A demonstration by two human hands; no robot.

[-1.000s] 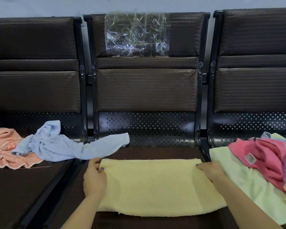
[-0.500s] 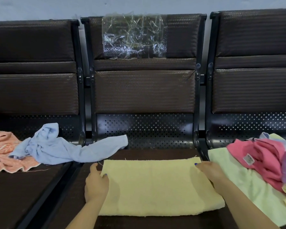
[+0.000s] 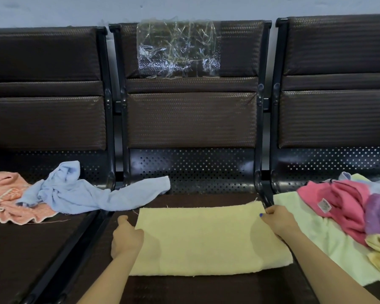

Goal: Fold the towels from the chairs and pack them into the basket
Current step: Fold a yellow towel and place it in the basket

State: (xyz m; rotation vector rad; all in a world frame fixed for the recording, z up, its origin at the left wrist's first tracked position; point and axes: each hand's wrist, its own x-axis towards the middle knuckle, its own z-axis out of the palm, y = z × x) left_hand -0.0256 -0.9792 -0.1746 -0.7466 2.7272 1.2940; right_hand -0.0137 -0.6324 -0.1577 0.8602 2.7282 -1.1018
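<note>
Left hand (image 3: 126, 236) grips yellow towel (image 3: 204, 238) left edge | right hand (image 3: 278, 219) pinches its far-right corner | towel between hands

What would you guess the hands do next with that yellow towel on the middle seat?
Probably fold it across, one short end over the other. The yellow towel lies flat as a wide strip, the left hand and right hand each holding an end.

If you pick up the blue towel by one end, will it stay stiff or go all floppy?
Probably floppy: the blue towel lies crumpled and twisted, draped across two seats. It likely feels light, being thin cloth. It shouldn't roll or break.
</note>
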